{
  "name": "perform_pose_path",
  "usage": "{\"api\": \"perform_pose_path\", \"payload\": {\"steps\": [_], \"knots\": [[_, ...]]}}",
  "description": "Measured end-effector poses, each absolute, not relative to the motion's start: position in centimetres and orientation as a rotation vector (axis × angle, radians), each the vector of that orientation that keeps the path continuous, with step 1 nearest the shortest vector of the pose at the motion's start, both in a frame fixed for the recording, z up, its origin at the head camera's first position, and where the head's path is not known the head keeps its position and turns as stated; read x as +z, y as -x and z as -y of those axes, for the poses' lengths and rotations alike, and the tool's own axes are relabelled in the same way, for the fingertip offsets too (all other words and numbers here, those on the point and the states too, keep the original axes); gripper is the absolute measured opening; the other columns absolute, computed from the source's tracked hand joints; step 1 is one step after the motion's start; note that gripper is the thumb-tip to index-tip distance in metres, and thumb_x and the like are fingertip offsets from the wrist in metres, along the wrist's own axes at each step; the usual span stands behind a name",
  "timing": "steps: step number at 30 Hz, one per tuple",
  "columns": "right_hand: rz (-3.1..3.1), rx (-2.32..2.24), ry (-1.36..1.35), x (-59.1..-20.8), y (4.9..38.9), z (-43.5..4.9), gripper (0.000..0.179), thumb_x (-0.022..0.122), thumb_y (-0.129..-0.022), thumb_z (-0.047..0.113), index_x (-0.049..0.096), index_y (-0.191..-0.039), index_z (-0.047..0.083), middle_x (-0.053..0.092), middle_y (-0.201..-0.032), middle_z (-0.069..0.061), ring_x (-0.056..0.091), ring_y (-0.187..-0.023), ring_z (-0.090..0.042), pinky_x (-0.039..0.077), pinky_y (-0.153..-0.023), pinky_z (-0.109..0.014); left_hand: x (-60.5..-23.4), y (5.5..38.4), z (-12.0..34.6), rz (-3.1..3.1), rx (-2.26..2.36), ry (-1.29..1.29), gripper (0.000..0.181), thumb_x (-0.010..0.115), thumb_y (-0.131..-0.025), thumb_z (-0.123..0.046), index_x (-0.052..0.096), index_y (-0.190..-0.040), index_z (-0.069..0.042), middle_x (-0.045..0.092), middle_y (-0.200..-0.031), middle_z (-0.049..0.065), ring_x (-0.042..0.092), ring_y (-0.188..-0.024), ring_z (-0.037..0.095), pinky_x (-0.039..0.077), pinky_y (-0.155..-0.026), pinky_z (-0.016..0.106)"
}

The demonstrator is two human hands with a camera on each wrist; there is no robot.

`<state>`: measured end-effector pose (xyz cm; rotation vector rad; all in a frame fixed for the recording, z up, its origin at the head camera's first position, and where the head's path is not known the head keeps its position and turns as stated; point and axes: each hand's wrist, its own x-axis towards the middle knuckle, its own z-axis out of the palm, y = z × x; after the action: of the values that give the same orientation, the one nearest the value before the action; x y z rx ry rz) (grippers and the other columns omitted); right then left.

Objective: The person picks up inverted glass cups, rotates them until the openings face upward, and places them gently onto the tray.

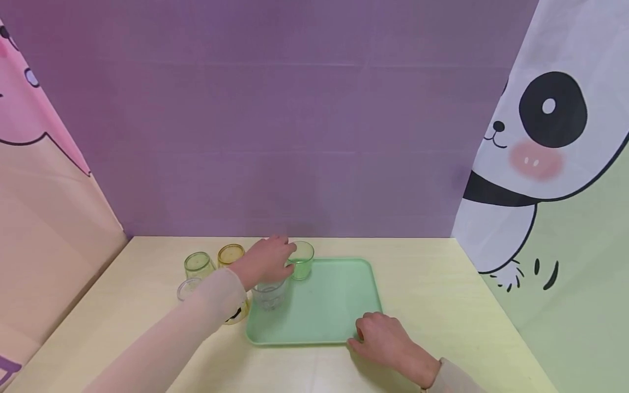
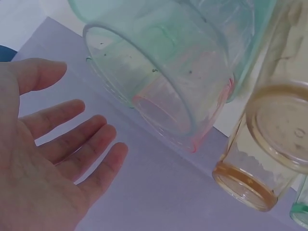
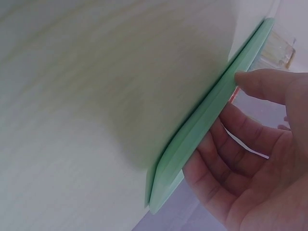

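Observation:
My left hand (image 1: 265, 259) reaches over the tray's far left corner, its thumb and fingers close beside an upright green glass (image 1: 301, 262). In the left wrist view its fingers (image 2: 98, 130) are spread, with nothing between them. A clear glass (image 1: 268, 297) stands on the tray below this hand; a large see-through glass (image 2: 144, 82) lies just beyond the fingertips in the left wrist view. My right hand (image 1: 385, 338) holds the near right corner of the light green tray (image 1: 334, 300). In the right wrist view the thumb (image 3: 260, 85) touches the rim, while the fingertips are hidden behind it.
Left of the tray stand more glasses: an upside-down green one (image 1: 199, 263), an amber one (image 1: 231, 253), a clear one (image 1: 187, 286) and a yellowish one (image 1: 241, 314) partly behind the left sleeve. A purple backdrop (image 1: 295, 136) rises at the table's far edge.

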<state>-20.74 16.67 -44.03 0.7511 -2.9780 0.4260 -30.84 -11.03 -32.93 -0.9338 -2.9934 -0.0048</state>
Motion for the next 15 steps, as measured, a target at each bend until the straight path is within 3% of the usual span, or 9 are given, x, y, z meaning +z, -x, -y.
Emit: {"api": "perform_pose_path", "payload": {"steps": [15], "knots": [[2.980,0.418,-0.760,-43.9,20.6,-16.6,0.032,0.077,-0.087,0.031,0.057,-0.067,0.016,0.049,-0.067,0.009,0.046,-0.059,-0.008,0.042,-0.050,-0.028,-32.6,28.5,13.1,2.872,-0.028,0.979,0.024,0.064,-0.093,-0.020,0.067,-0.110,-0.002,0.062,-0.101,0.009,0.057,-0.090,0.028,0.053,-0.072,0.042]]}}
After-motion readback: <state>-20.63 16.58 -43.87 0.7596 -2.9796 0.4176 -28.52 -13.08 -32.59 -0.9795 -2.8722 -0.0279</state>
